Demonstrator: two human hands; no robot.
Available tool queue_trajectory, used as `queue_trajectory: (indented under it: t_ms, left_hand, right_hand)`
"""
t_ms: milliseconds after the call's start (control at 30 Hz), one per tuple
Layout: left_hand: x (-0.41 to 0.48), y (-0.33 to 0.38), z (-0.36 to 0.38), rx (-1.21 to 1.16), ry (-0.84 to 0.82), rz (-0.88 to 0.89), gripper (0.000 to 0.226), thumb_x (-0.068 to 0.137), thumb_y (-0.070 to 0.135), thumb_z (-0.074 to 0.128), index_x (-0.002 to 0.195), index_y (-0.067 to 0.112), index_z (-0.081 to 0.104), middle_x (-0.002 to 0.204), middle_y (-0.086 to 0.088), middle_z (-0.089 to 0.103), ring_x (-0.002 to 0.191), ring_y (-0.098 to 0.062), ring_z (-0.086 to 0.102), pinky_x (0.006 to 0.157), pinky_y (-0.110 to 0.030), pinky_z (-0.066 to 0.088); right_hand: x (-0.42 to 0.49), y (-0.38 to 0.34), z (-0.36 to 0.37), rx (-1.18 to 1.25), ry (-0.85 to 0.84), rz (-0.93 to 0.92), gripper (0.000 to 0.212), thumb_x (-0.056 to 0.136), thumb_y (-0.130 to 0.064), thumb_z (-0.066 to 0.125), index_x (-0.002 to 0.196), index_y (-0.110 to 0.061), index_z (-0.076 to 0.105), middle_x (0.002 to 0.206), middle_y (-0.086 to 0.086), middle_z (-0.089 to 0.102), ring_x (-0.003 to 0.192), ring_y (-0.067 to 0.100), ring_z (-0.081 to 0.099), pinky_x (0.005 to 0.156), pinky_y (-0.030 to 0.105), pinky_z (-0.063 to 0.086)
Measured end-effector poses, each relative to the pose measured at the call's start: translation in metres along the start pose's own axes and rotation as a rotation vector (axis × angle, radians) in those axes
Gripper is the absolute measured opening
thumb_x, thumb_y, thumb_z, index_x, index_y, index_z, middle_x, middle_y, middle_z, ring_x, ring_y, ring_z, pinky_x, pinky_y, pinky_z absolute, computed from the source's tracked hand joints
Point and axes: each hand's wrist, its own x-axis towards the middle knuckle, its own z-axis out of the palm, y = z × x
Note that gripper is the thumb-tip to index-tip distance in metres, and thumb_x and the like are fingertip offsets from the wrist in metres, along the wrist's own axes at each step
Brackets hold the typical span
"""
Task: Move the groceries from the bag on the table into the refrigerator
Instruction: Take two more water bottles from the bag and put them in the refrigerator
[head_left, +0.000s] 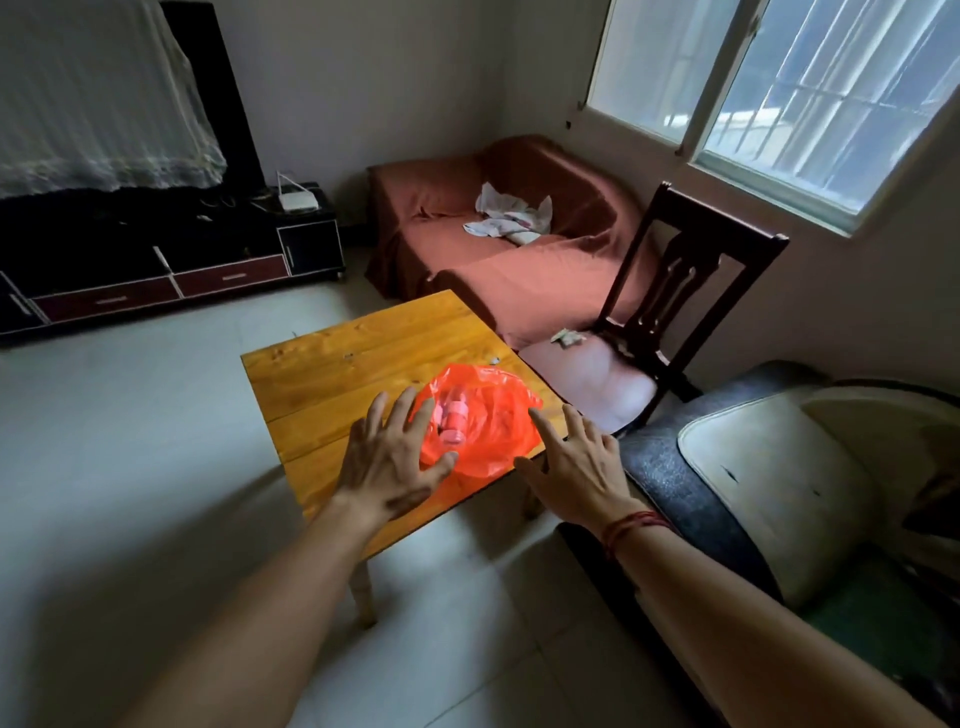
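Indoors, two bare hands reach toward an orange-red plastic bag (480, 421) sitting near the right front part of a small wooden table (332, 364) in a dim living room. Inside the bag's open mouth, a few small pink-capped bottles (451, 415) show through the thin film; their labels are too blurred to read. The left hand (387, 460) is spread wide with all fingers splayed, its fingertips at or over the bag's left edge and its thumb against the lower rim, though whether it actually presses the plastic cannot be told; it has hold of nothing. The right hand (576, 467), wearing a red string bracelet (631, 527) at the wrist, is likewise open and flat, index finger pointing at the bag's right side, just beside it, grasping nothing. Behind the table stands a sofa (498, 244) draped in rust-coloured cloth with crumpled white papers (511, 215) on its seat. A dark wooden chair (691, 280) with a pale pink cushion stands to the table's right, below a barred window (810, 98). At the far left, a low black media cabinet (156, 260) carries a white router (296, 200), with a lace cloth (98, 98) hanging over a dark screen above. A dark armchair with a cream cushion (769, 483) fills the right foreground.
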Motion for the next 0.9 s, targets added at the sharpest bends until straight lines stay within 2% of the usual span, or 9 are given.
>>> queue_trajectory:
  t_ms: [167,333,467,667,900]
  left_hand:
    - [0.052,-0.013,0.022,-0.024,-0.051,-0.001,0.085,0.078,0.071,0.032,0.147,0.021,0.038,0.155,-0.007,0.034,0.140,-0.037,0.030,0.105,-0.050,0.038]
    - [0.102,-0.021,0.045,-0.011,-0.124,-0.039,0.087,0.076,0.073,0.027,0.149,0.025,0.031,0.159,-0.001,0.024,0.145,-0.033,0.021,0.106,-0.049,0.037]
    - [0.141,-0.025,0.065,-0.021,-0.199,-0.095,0.087,0.076,0.073,0.026,0.150,0.028,0.026,0.161,0.001,0.018,0.147,-0.030,0.014,0.108,-0.052,0.034]
    - [0.190,-0.025,0.105,-0.068,-0.287,-0.192,0.078,0.085,0.065,0.044,0.151,0.029,0.025,0.162,0.004,0.015,0.148,-0.026,0.009,0.108,-0.054,0.033]
    - [0.214,-0.031,0.140,-0.109,-0.393,-0.251,0.077,0.087,0.062,0.046,0.152,0.028,0.021,0.162,0.004,0.011,0.149,-0.025,0.006,0.109,-0.054,0.031]
  right_hand:
    - [0.055,0.007,0.016,0.008,-0.052,-0.019,0.077,0.087,-0.066,0.043,0.153,-0.036,0.016,0.155,0.017,0.026,0.138,0.035,0.033,0.107,0.052,0.034]
    - [0.116,0.016,0.038,0.016,-0.092,-0.041,0.079,0.087,-0.067,0.044,0.153,-0.036,0.014,0.151,0.016,0.030,0.134,0.036,0.036,0.104,0.052,0.037]
    - [0.167,0.024,0.057,0.017,-0.141,-0.071,0.079,0.088,-0.067,0.043,0.154,-0.035,0.013,0.154,0.018,0.027,0.134,0.037,0.035,0.104,0.051,0.034]
    - [0.233,0.034,0.096,0.032,-0.249,-0.128,0.079,0.088,-0.066,0.043,0.154,-0.033,0.015,0.150,0.017,0.030,0.130,0.037,0.038,0.100,0.052,0.040]
    - [0.267,0.036,0.127,0.027,-0.383,-0.169,0.080,0.090,-0.067,0.041,0.154,-0.032,0.010,0.155,0.018,0.023,0.136,0.037,0.033,0.104,0.051,0.037]
